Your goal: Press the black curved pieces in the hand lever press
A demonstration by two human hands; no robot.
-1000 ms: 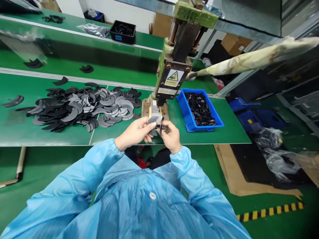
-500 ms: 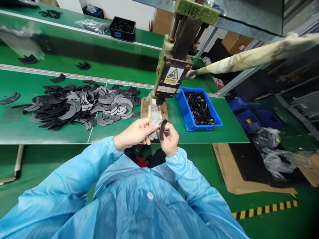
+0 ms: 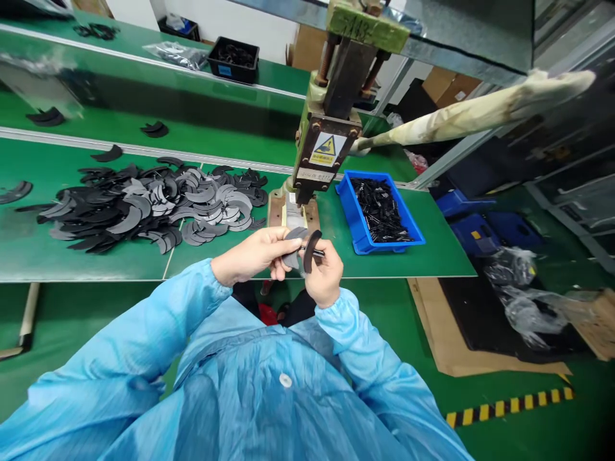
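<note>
Two hands meet just above the near edge of the green surface [image 3: 336, 256], both closed on small dark parts. The left hand [image 3: 250, 256] pinches a flat grey crescent-shaped piece [image 3: 293, 235] between thumb and fingers, its long axis running roughly left to right and its far end pointing toward the right hand [image 3: 323, 272]. The right hand grips a black curved crescent piece [image 3: 311, 248] that stands on edge, its long axis running away from the body, so the two parts cross almost at right angles and sit just beside each other; whether they touch I cannot tell. A thin dark pin-like bit [image 3: 318, 252] shows at the right fingers, too small to make out.

Just beyond the hands stands the green-and-black bench press [image 3: 327, 153] with a yellow warning label, its base plate [image 3: 288, 211] directly ahead of the held parts. Beyond the left hand and off to its left spreads a loose heap of black and grey crescent pieces [image 3: 154, 205]. Beyond the right hand, to its right, sits a blue plastic bin of small black parts [image 3: 379, 208].
</note>
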